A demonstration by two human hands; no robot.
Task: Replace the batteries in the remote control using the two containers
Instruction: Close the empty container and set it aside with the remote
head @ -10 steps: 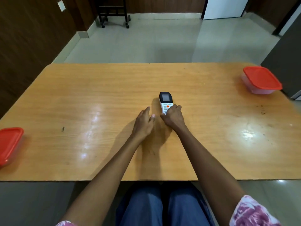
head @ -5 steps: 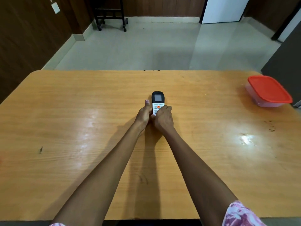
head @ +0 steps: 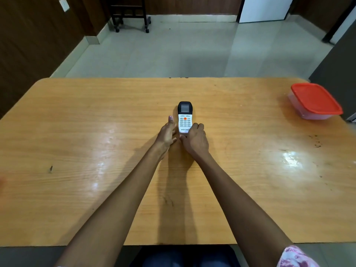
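Right grip (head: 196, 140) curls on one remote (head: 185, 116), left grip (head: 167, 134) alongside; one container (head: 316, 101).

Glossy wooden table (head: 250, 189); plastic remote (head: 185, 120).

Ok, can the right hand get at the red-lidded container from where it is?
Probably, yes: only bare table lies between the right hand and the container. But that hand grips the remote, so it must let go first and stretch far.

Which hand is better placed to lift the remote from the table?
Likely the right hand: its fingers curl round the near end of the remote, while the left hand lies open beside it.
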